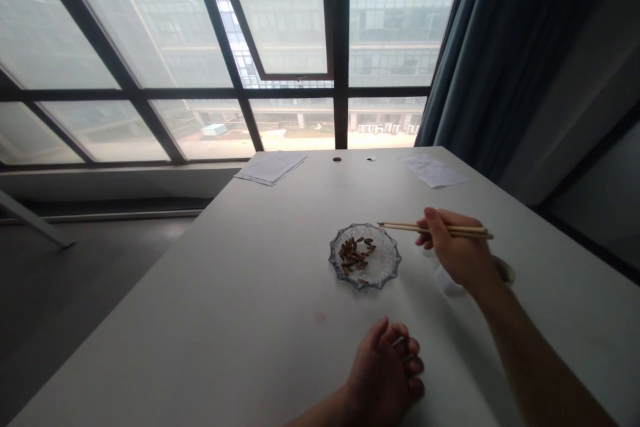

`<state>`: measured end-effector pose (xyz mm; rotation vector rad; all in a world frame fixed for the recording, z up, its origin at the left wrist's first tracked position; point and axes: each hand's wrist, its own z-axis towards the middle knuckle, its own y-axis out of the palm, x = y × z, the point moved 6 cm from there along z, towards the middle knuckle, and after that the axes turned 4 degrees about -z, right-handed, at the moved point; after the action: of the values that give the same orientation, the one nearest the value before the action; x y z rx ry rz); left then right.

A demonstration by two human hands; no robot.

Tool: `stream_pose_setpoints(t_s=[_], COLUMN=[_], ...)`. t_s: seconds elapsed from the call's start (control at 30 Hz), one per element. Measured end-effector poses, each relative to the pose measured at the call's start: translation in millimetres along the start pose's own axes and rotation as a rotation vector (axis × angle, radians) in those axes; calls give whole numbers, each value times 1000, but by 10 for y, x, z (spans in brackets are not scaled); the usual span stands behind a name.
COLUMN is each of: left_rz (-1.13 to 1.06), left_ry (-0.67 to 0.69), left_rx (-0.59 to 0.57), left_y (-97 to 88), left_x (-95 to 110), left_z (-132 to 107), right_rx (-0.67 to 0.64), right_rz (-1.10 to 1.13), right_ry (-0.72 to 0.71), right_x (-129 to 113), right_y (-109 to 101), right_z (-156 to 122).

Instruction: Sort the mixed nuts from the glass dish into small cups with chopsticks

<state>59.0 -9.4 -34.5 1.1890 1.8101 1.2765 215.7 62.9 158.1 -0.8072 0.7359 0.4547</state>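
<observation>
My right hand (457, 243) is closed round a pair of wooden chopsticks (405, 226). Their tips, dark at the end, hover by the far rim of a clear scalloped glass dish (390, 273); whether they pinch anything is too small to tell. Inside the dish lies a loose heap of small brown oblong pieces (354, 257), like seeds or nuts, mostly to its left. Below the dish, my left hand (387, 370) rests at the table, fingers loosely curled, thumb apart, holding nothing visible. Partly hidden behind my right wrist is a white bowl or cup (505, 270).
The white table (240, 293) reaches toward a wide window. Stacked papers (273, 167) lie at its far left, a loose sheet (434, 170) at its far right. Two round holes sit near the far edge. A dark curtain (470, 47) hangs on the right.
</observation>
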Motion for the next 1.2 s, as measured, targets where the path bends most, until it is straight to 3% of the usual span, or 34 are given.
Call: stream_pose_setpoints(t_s=[0.2,0.37,0.5,0.67,0.8,0.97,1.07,1.2], left_rz=[-2,-1,-6,-5,-4,0,-4,-5], left_ry=[-5,6,3,8,5,5,3,2], left_rx=[-19,-3,-1,-3,0,-9,-10,1], left_y=[20,26,25,23,21,14,10,15], left_x=[-1,9,12,17,11,8,9,8], left_z=[-10,-20,-18,-15,-13,-5,-3,-13], right_rx=[259,296,285,171,199,206,53,-210], right_rz=[-107,-187,-266,-313,-310,-98,45,19], right_ry=[45,106,100,138,111,161,159,81], right_x=[95,265,329,446,412,304,198,13], right_y=[-619,-750,-718,-640,-705,-657,-431,-79], right_z=[121,199,220,243,242,194,148,51])
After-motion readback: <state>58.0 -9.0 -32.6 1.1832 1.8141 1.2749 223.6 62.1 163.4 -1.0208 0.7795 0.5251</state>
